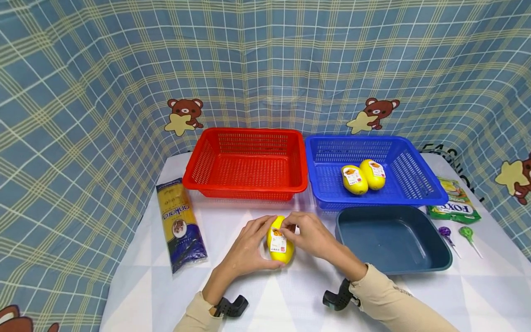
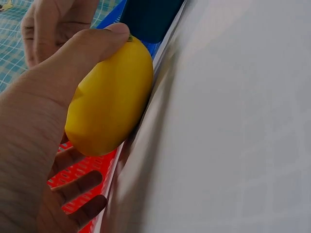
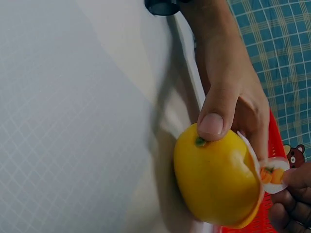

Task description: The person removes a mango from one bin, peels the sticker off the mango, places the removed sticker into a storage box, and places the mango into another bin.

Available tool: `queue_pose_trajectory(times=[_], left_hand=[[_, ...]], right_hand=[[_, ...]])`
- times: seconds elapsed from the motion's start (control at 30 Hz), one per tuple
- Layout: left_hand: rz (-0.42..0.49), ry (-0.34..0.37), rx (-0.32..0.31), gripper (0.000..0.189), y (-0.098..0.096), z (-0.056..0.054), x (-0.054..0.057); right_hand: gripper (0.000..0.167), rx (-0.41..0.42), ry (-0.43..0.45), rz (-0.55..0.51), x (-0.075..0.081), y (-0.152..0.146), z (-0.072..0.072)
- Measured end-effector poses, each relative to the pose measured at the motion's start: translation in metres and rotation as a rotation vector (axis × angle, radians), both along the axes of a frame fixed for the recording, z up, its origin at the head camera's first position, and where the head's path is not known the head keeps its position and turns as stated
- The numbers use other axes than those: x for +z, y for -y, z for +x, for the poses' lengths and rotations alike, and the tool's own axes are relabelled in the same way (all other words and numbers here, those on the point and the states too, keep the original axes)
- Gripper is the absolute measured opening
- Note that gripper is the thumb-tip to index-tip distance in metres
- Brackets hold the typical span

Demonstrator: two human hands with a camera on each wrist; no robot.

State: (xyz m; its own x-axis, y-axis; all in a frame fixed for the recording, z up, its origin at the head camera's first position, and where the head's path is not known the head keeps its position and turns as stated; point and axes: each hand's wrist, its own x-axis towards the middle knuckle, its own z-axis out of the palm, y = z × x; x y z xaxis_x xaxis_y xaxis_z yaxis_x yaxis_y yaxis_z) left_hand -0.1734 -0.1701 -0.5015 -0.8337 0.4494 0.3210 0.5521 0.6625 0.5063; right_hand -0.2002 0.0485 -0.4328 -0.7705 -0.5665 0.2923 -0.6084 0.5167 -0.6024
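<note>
A yellow mango (image 1: 288, 252) stands over the white tabletop, between both hands in the head view. My left hand (image 1: 244, 252) holds it, with the thumb near the green stem end, as the right wrist view shows. Stuck on the mango is a white sticker label (image 1: 277, 243) with a fruit picture. At the label's upper end my right hand (image 1: 312, 235) pinches the edge. In the right wrist view that end of the label (image 3: 276, 178) stands away from the mango's skin. Some fingers of the left hand (image 2: 73, 63) show spread out below the mango in the left wrist view.
Behind the hands are a red basket (image 1: 244, 188) and a blue basket (image 1: 373, 201) holding two labelled mangoes (image 1: 354, 186). A dark teal tub (image 1: 398, 271) stands right. Farther right lie a green Fox's bag (image 1: 454, 205) and two lollipops (image 1: 465, 232). An Ankara pasta pack (image 1: 180, 226) lies left.
</note>
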Motion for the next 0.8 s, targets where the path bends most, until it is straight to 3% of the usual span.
queue_pose_trajectory(times=[0.5, 0.8], left_hand=[[0.034, 0.023, 0.014, 0.115, 0.000, -0.001, 0.000], [0.022, 0.036, 0.012, 0.113, -0.001, -0.001, 0.000]], right_hand=[[0.007, 0.084, -0.025, -0.062, 0.016, -0.003, 0.011], [0.006, 0.082, 0.024, -0.122, 0.016, -0.010, 0.016]])
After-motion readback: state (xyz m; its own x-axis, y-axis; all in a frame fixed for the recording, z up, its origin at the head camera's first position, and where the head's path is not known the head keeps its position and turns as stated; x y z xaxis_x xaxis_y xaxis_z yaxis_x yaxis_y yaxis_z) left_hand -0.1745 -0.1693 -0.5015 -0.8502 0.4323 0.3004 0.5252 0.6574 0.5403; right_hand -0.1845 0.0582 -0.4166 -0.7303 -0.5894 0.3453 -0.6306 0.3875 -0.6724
